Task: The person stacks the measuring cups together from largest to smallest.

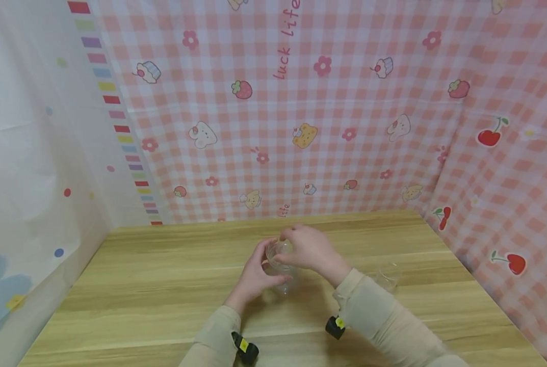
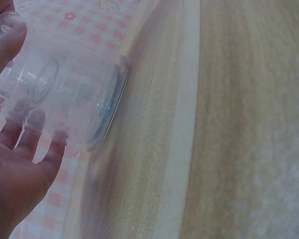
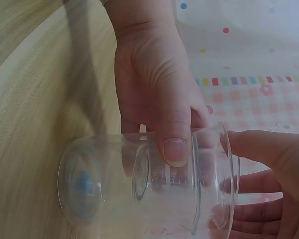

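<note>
Two clear glass beakers appear nested between my hands over the middle of the table. The larger outer beaker (image 3: pixel 82 186) has its base close over the wood. Inside it shows the round base of a smaller beaker (image 3: pixel 141 174), with printed marks on the glass nearby. My left hand (image 1: pixel 255 275) grips the outer beaker from the side, thumb in front and fingers behind. From above, my right hand (image 1: pixel 310 250) holds the inner beaker by its rim, which stands above the outer one's edge in the right wrist view.
Another clear glass vessel (image 1: pixel 388 275) stands on the wooden table (image 1: pixel 163 290) to the right, beside the right sleeve (image 1: pixel 374 306). A pink checked cloth (image 1: pixel 273 112) hangs behind the table and along its right side; a white cloth (image 1: pixel 21 142) hangs at the left.
</note>
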`<state>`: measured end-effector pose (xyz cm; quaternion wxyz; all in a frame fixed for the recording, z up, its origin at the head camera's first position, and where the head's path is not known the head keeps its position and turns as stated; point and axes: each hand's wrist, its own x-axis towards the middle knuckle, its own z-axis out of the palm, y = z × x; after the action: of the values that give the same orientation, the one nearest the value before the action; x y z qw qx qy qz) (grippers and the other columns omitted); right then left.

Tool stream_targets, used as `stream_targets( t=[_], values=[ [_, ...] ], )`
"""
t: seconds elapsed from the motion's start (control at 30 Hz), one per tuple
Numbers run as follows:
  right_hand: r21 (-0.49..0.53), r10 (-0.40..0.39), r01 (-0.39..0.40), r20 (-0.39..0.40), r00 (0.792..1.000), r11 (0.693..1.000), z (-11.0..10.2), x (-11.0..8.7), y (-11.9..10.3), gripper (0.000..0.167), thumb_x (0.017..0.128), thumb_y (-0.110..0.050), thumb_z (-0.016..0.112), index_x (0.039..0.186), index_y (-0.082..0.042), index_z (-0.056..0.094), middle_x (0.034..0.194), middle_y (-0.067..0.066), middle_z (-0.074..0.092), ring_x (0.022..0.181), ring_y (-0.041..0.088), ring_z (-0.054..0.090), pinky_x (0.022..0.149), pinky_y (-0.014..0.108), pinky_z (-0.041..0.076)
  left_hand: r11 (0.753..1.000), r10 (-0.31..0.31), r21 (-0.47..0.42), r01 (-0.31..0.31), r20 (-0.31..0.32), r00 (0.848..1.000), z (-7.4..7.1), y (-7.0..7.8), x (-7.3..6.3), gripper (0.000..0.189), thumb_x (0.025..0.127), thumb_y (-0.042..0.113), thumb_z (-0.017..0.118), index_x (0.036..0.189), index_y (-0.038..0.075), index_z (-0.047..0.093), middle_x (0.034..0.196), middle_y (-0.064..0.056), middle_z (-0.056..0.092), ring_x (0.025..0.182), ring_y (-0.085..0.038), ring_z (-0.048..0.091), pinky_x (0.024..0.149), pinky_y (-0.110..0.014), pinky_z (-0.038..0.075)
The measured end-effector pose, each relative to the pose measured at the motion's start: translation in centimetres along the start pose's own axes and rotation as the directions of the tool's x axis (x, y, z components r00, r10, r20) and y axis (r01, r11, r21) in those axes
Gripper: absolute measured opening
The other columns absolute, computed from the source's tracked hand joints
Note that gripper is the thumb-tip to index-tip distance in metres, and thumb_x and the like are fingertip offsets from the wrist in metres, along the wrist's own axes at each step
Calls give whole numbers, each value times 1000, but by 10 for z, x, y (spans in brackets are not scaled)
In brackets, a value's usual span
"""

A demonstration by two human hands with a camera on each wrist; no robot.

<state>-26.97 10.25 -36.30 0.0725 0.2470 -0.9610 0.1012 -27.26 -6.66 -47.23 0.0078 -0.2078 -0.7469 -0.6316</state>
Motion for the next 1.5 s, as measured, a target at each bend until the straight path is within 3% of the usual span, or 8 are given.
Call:
stream_targets(
  t=[0.57,1.13,1.5],
  values=[
    [-29,26,-26,18,999,999,6,4,-6,44,81,-47,76,109,-13,72,104,5,68,90,21,65,74,38,55,999,0,-49,-1,-10,1000,2,-2,1,92,71,-2,86,149,9,36,147,-10,43,130,-30,46,106,-49,40],
    [-37,12,-8,106,994,999,0,10,-8,39,81,-43,76,107,-14,72,98,3,68,90,21,64,76,39,54,999,6,-43,-7,-11,1000,1,1,0,89,71,2,88,146,11,40,143,-6,48,125,-26,51,102,-44,44],
    [8,-20,19,175,984,1000,-4,13,-6,39,83,-35,77,113,-12,71,104,6,70,96,24,65,84,41,53,999,-4,-34,4,-3,1000,0,0,1,89,72,3,88,147,13,40,142,-4,48,123,-25,52,100,-42,45]
  ],
)
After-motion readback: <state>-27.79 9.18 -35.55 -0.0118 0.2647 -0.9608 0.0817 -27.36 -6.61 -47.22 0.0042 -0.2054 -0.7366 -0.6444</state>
